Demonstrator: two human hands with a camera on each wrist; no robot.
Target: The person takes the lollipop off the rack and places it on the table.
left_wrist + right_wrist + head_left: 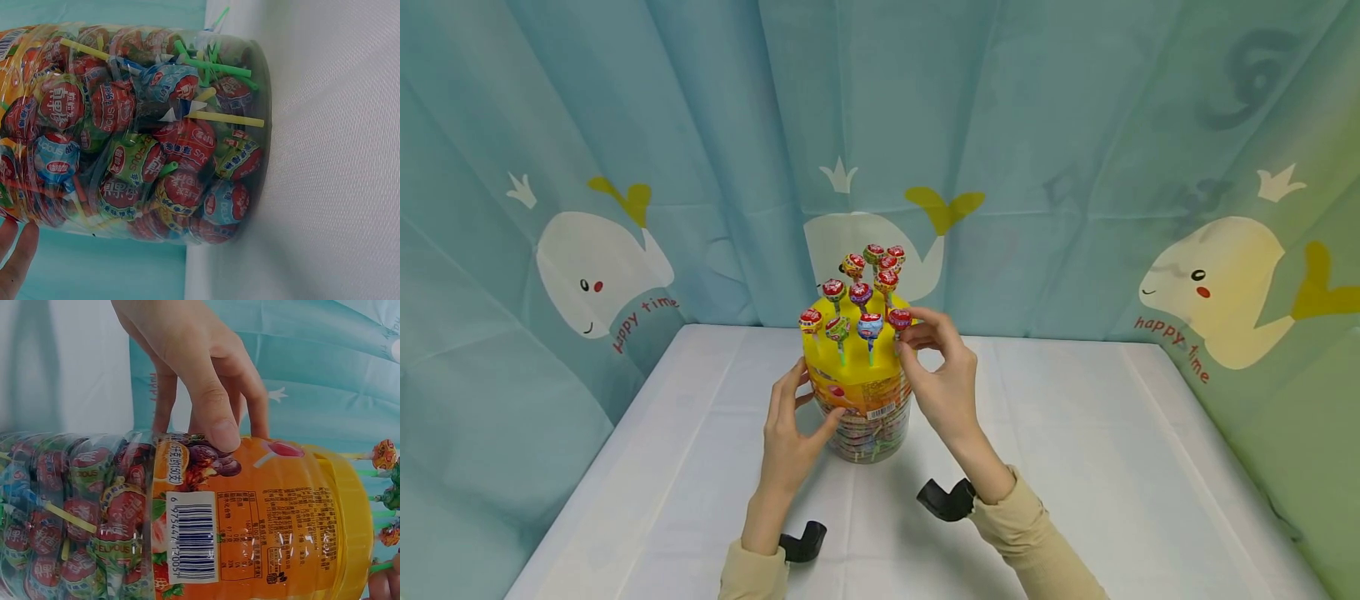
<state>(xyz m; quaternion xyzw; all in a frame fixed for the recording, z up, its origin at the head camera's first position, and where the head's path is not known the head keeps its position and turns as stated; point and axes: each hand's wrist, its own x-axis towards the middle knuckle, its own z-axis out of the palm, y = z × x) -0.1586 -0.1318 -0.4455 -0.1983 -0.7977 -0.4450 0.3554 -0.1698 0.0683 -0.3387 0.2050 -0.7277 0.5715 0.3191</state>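
A clear plastic jar [868, 437] full of wrapped lollipops stands upright at mid-table, with an orange label [250, 519] and a yellow lid [842, 365]. Several lollipops rise out of the lid on their sticks, among them a blue-wrapped one [870, 326] and a green one [838, 328]. My left hand [790, 433] grips the jar from the left, thumb on the label and fingers reaching behind. With thumb and fingers, my right hand [943, 379] pinches a red-wrapped lollipop [899, 317] at the lid's front right. Its stick is mostly hidden by the fingers.
A white cloth [1045, 433] covers the table. Blue-green curtains [1045, 167] printed with whales hang behind and at both sides. Black curved pieces [946, 500] sit by both wrists, close to the beige sleeves [1026, 533].
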